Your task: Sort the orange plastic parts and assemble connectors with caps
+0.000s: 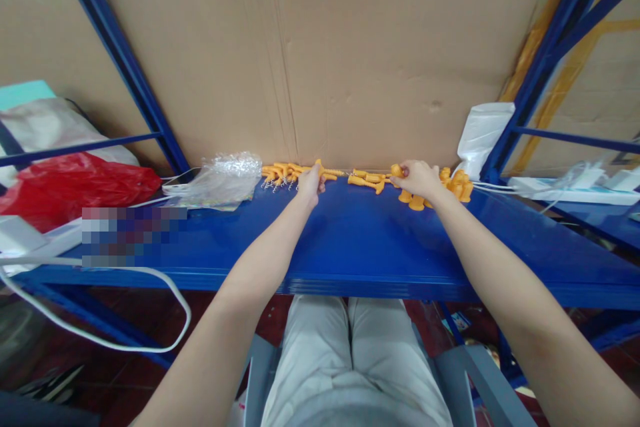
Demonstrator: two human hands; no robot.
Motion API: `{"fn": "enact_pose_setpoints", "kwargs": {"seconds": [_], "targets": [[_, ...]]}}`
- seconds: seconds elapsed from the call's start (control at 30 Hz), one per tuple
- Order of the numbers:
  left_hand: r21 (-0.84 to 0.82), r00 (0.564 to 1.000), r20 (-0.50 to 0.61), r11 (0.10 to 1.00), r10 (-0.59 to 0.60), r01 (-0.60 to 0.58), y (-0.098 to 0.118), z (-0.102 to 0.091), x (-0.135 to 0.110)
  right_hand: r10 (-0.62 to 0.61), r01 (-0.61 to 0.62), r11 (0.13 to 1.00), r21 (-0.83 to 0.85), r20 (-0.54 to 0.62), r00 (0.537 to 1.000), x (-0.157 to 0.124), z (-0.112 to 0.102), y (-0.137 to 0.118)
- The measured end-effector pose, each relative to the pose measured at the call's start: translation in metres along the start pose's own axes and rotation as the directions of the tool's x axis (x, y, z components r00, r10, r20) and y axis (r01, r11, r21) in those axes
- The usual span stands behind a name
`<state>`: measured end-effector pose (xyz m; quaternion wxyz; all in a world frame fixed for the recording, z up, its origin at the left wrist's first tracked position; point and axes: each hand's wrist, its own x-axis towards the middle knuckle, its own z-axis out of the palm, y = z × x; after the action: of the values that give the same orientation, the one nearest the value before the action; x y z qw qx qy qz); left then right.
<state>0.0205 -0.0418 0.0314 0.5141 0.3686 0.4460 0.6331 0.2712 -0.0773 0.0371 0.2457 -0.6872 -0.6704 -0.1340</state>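
Note:
My left hand (311, 185) is closed around an orange plastic piece (319, 163), whose tip shows above the thumb. To its left is a pile of orange plastic pieces with small metal chains (283, 175), lying against the cardboard. Between the hands lie a few loose orange branched parts (369, 180). With its fingers pinched, my right hand (419, 179) grips a rounded orange plastic part (397, 171). Under and beside that hand stands a group of orange parts with round, flared bases (457, 185). Their exact kind is too small to tell.
A blue metal shelf (350, 247) serves as the work surface, with a cardboard sheet (390, 60) behind it. Clear plastic bags (220, 180) and a red bag (80, 187) are at left. A white pouch (483, 137) leans near the right post; power strips (575, 190) and cables lie beyond.

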Motion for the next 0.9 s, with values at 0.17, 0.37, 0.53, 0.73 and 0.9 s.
{"fn": "enact_pose_setpoints", "kwargs": {"seconds": [0.17, 0.37, 0.53, 0.73, 0.9], "targets": [[0.009, 1.000, 0.012, 1.000, -0.007, 0.007, 0.0012, 0.0016, -0.0022, 0.072, -0.069, 0.997, -0.034, 0.095, 0.993, -0.0018, -0.0056, -0.0034], [0.029, 1.000, 0.014, 0.999, 0.021, -0.022, 0.0011, 0.0019, -0.0041, 0.078, -0.066, 0.995, -0.072, 0.181, 0.981, -0.0024, -0.0033, -0.0036], [0.057, 0.999, 0.031, 0.998, 0.033, -0.034, 0.0012, 0.0025, -0.0069, 0.048, -0.032, 0.996, -0.083, 0.198, 0.979, -0.0034, -0.0027, -0.0035], [0.084, 0.999, 0.032, 0.996, 0.037, -0.040, 0.0007, 0.0031, -0.0074, 0.042, -0.014, 0.995, -0.099, 0.290, 0.956, -0.0038, -0.0036, -0.0012], [0.106, 0.999, 0.034, 0.994, 0.033, -0.036, 0.0009, 0.0033, -0.0083, 0.080, -0.031, 0.989, -0.146, 0.344, 0.935, -0.0032, -0.0042, -0.0014]]}}
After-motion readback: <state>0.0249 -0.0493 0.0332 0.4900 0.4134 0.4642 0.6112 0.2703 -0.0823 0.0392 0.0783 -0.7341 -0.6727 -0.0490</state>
